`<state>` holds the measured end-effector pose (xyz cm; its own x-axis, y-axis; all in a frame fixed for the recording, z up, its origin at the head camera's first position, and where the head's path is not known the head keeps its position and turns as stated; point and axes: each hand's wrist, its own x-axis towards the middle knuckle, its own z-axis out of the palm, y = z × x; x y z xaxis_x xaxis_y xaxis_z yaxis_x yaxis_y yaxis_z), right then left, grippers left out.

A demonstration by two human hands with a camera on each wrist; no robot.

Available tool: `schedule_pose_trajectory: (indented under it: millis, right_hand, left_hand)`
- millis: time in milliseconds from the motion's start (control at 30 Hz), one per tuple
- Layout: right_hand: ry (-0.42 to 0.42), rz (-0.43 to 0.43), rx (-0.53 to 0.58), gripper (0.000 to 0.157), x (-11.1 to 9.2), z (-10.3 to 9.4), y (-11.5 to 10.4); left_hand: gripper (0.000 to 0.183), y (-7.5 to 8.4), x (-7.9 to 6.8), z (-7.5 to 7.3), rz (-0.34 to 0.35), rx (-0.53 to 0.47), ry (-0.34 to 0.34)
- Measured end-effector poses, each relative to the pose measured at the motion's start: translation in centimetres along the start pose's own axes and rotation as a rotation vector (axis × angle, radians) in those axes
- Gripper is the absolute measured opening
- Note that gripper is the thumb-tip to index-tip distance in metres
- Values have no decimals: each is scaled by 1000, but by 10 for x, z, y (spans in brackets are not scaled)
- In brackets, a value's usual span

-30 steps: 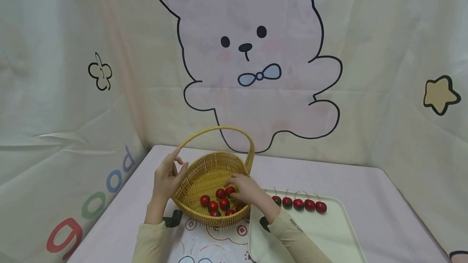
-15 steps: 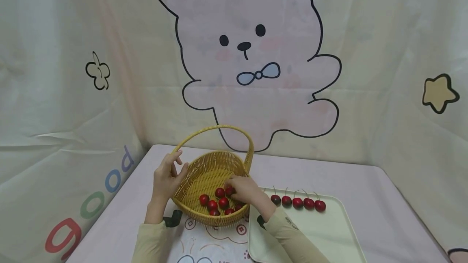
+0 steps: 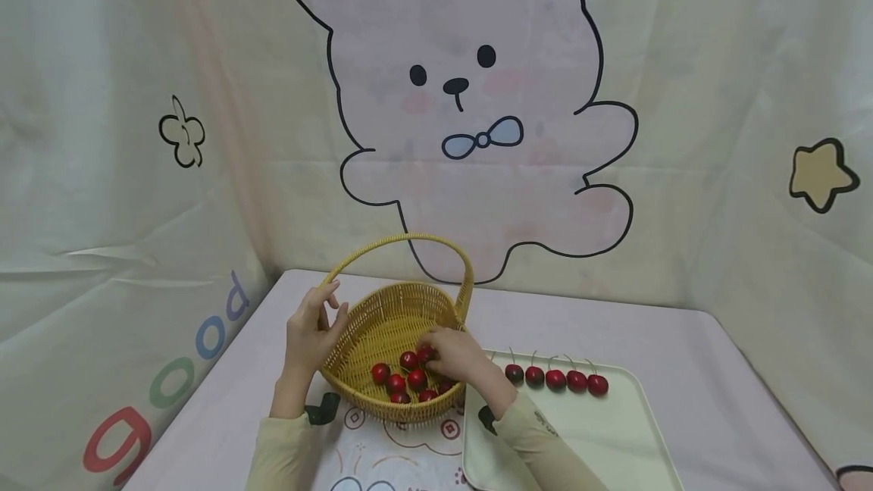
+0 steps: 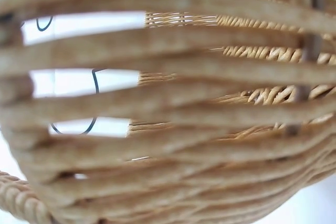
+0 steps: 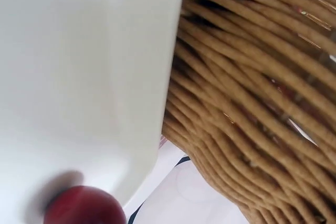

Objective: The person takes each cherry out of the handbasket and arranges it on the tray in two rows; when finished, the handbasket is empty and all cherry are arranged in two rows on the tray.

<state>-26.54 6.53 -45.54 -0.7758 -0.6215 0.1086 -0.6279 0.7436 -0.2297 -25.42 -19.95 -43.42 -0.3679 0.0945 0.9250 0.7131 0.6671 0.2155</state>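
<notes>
Plainly, cherries (image 3: 417,379) in the basket (image 3: 389,315).

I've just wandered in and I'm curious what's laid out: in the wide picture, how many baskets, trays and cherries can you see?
Basket: 1
Tray: 1
Cherries in the basket: 8, some partly hidden
Cherries on the tray: 5
Total seen: 15; the right hand and sleeve may hide more.
</notes>
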Motion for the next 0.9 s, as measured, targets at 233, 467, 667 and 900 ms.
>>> schedule_pose_trajectory:
  millis: [233,467,667,900]
  right_hand:
    - [54,7,71,27,-1,-2,-2]
    - [124,32,141,29,-1,2,0]
    - [237,26,244,30,-2,3,0]
    - [342,22,354,33,-7,4,3]
  left_hand:
    - [36,-1,1,-1,-7,0,-3]
    - [37,-1,1,-2,-15,1,-4]
    - [36,0,2,-3,-16,11,-2]
    - [37,-1,-1,-1,-21,11,-8]
